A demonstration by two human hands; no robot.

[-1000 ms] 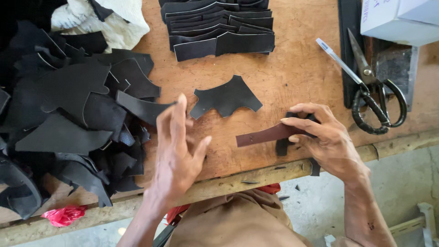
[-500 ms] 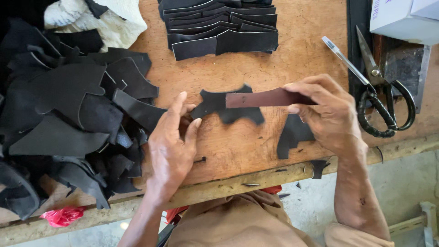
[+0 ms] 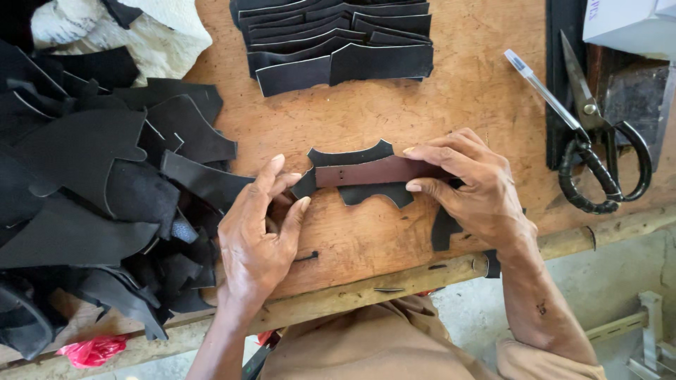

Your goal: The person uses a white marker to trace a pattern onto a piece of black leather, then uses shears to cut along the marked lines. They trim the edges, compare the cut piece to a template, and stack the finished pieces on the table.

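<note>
- At the centre of the worktop (image 3: 465,91), your right hand (image 3: 470,191) pinches one end of a brown leather strip (image 3: 370,172) between thumb and fingers, holding it flat across a black cut leather piece (image 3: 352,156).
- Your left hand (image 3: 259,232), at 9 o'clock from the strip, has its fingers spread and slightly bent, fingertips touching the black piece's left edge; it grips nothing.
- Towards 12 o'clock lies a neat stack of black leather strips (image 3: 338,39).
- Out at 9 o'clock sprawls a heap of black leather offcuts (image 3: 91,190).
- Around 3 o'clock rest black-handled scissors (image 3: 598,148), with a clear pen (image 3: 542,88) just beside them.
- Under your right palm, another small black piece (image 3: 443,229) peeks out.
</note>
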